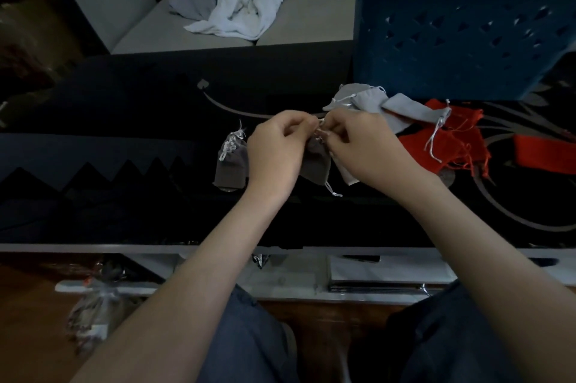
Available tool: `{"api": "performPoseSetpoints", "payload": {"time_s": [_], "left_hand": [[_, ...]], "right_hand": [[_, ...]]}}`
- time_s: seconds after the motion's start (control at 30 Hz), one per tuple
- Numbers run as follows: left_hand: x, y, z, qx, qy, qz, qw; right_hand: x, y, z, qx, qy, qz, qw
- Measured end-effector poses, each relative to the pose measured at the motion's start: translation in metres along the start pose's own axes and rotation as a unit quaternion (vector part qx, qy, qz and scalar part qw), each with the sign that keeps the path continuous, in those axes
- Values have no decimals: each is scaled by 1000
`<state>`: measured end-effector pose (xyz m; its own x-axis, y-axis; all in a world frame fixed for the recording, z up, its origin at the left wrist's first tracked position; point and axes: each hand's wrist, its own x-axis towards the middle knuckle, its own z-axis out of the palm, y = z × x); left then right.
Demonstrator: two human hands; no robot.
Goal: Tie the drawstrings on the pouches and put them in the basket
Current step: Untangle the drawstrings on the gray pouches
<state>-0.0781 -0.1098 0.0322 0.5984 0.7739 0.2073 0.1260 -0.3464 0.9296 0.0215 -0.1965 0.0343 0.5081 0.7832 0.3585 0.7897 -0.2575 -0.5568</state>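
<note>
Pinching white drawstrings (321, 126): left hand (276, 152) grip, right hand (358, 145) grip | soft brown pouch (316, 166) | perforated blue basket (452, 39)

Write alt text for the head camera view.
The left hand and right hand pinch the drawstrings of a dark grey pouch over a black table. Another grey pouch lies to its left; light grey pouches and red pouches lie at right, before a blue basket.

No legible txt or labels anywhere.
</note>
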Motion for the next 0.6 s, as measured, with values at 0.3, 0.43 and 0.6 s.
{"api": "performPoseSetpoints", "payload": {"time_s": [0.3, 0.43, 0.6], "left_hand": [[1, 3, 0, -6, -8, 23, 1000], [0, 1, 2, -21, -27, 27, 999], [0, 1, 4, -52, -25, 29, 998]], "right_hand": [[0, -4, -22, 154, -62, 94, 982], [-1, -4, -24, 261, -92, 151, 949], [0, -2, -17, 213, -56, 126, 967]]}}
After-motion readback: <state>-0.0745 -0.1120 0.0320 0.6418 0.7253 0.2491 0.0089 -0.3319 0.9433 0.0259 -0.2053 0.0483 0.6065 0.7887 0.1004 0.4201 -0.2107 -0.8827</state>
